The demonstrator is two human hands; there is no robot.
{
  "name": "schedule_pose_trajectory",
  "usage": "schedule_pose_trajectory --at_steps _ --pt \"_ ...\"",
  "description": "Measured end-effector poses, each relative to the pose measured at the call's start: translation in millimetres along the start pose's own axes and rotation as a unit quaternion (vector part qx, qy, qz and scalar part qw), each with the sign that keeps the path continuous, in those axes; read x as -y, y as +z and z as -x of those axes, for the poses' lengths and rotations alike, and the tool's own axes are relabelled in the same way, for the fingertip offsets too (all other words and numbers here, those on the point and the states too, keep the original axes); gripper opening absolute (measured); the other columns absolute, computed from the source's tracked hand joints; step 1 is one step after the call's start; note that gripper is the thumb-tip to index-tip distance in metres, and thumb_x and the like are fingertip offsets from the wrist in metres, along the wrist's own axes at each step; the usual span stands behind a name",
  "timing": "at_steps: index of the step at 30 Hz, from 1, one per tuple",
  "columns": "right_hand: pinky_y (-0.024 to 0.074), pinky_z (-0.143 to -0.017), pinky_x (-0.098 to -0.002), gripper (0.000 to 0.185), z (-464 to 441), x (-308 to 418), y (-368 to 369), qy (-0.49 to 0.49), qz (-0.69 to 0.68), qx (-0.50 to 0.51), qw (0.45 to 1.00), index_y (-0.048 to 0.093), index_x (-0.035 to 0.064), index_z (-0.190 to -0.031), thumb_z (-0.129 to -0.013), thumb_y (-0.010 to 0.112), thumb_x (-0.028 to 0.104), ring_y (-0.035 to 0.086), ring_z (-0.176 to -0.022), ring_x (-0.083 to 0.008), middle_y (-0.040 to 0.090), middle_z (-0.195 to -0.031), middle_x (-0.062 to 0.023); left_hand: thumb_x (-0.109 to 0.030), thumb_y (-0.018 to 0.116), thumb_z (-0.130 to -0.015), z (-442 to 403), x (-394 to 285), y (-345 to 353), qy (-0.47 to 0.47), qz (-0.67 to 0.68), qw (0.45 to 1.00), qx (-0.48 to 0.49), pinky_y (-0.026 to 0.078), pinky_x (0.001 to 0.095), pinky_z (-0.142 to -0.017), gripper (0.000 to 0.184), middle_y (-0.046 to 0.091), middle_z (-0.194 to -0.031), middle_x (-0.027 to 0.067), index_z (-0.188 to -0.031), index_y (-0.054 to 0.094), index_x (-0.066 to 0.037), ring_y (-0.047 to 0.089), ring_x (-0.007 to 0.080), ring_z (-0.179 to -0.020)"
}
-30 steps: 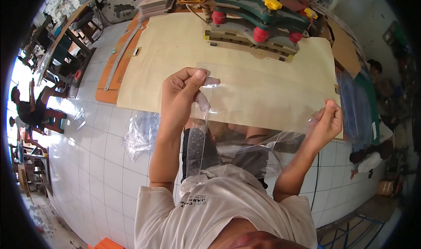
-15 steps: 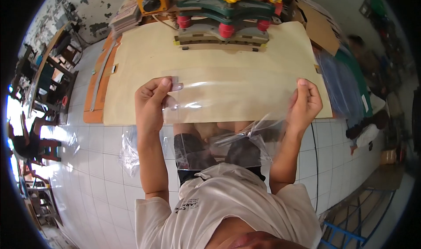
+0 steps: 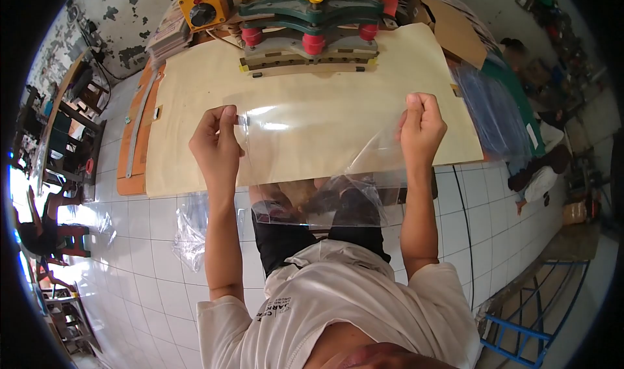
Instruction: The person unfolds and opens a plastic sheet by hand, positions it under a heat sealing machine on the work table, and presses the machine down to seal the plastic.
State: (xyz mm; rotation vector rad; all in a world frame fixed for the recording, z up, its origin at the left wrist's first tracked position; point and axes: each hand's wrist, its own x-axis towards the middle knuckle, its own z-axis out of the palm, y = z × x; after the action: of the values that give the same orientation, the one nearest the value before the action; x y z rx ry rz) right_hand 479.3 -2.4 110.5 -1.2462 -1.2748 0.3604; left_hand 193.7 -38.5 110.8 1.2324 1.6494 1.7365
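Observation:
A clear plastic sheet is stretched between my two hands above the cream board. My left hand pinches its left upper corner between thumb and fingers. At the right upper corner, my right hand is closed on the same sheet. The sheet's lower part hangs past the board's front edge, over my lap, with folds toward the right. Beyond the sheet is a green press with red knobs and a long metal bar beneath it.
A yellow box with a black dial stands back left. A metal ruler lies on the orange board. Bluish plastic sheets lie at the right, crumpled clear plastic at the lower left. People are at both sides.
The view has shifted, and the press now appears further left. Both hands still hold the sheet, now higher and more level, with its hanging part differently folded.

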Motion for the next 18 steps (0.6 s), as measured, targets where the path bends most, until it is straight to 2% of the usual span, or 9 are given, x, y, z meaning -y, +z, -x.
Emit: schedule_pose_trajectory --at_steps 1,3,6,9,15,16,18 --pt "0.0352 -0.039 -0.0249 0.022 -3 -1 1 0.000 0.000 0.000 1.000 0.057 0.0012 -0.087 -0.100 0.054 0.018 0.046 -0.043 -0.0071 0.048 -0.053 -0.0007 -0.024 0.063 -0.096 -2 1 1 0.000 0.000 1.000 0.000 0.035 0.0203 -0.038 0.028 0.067 -0.079 0.0085 -0.094 0.066 0.004 0.046 0.0047 -0.043" --pt "0.0351 -0.039 -0.0275 0.022 -8 -4 4 0.019 0.012 0.018 1.000 0.057 0.0009 -0.084 -0.099 0.055 0.017 0.046 -0.041 -0.0083 0.048 -0.051 -0.0010 -0.022 0.063 -0.095 -7 4 3 0.007 -0.027 1.000 0.002 0.042 0.0229 -0.041 0.027 0.066 -0.072 0.0066 -0.093 0.068 0.004 0.052 0.0069 -0.050" --pt "0.0353 -0.040 -0.0300 0.022 -19 -16 10 0.033 0.010 0.033 0.999 0.056 0.0005 -0.081 -0.097 0.056 0.016 0.046 -0.039 -0.0102 0.049 -0.050 -0.0021 -0.024 0.064 -0.095 -14 8 10 0.000 -0.017 1.000 -0.001 0.038 0.0213 -0.038 0.028 0.067 -0.074 0.0080 -0.092 0.068 0.004 0.046 0.0055 -0.043" --pt "0.0374 -0.040 -0.0313 0.022 -27 -19 17 0.054 0.019 0.048 0.997 0.057 0.0000 -0.081 -0.096 0.056 0.015 0.047 -0.038 -0.0124 0.050 -0.050 -0.0035 -0.020 0.067 -0.091 -24 8 13 -0.030 -0.037 0.999 0.006 0.043 0.0238 -0.041 0.026 0.067 -0.069 0.0084 -0.090 0.070 0.005 0.053 0.0081 -0.049" --pt "0.0429 -0.042 -0.0321 0.023 -42 -38 34 0.094 0.074 0.077 0.990 0.061 -0.0021 -0.080 -0.094 0.058 0.016 0.054 -0.040 -0.0160 0.055 -0.055 -0.0059 -0.019 0.070 -0.088 -47 23 27 -0.080 -0.052 0.995 0.011 0.042 0.0248 -0.040 0.029 0.064 -0.063 0.0103 -0.085 0.068 0.010 0.053 0.0108 -0.042" --pt "0.0429 -0.042 -0.0321 0.023 -46 -41 37 0.094 0.072 0.079 0.990 0.061 -0.0021 -0.080 -0.094 0.058 0.016 0.054 -0.040 -0.0160 0.055 -0.055 -0.0059 -0.027 0.072 -0.087 -53 32 30 -0.082 -0.050 0.995 0.010 0.038 0.0244 -0.038 0.034 0.066 -0.064 0.0092 -0.085 0.069 0.008 0.050 0.0102 -0.040" --pt "0.0457 -0.044 -0.0336 0.024 -53 -47 42 0.147 0.084 0.102 0.980 0.062 -0.0031 -0.080 -0.093 0.058 0.016 0.057 -0.042 -0.0184 0.059 -0.060 -0.0088 -0.026 0.072 -0.087 -62 39 36 -0.096 -0.059 0.993 0.020 0.039 0.0251 -0.038 0.034 0.065 -0.063 0.0094 -0.084 0.069 0.007 0.051 0.0106 -0.040"
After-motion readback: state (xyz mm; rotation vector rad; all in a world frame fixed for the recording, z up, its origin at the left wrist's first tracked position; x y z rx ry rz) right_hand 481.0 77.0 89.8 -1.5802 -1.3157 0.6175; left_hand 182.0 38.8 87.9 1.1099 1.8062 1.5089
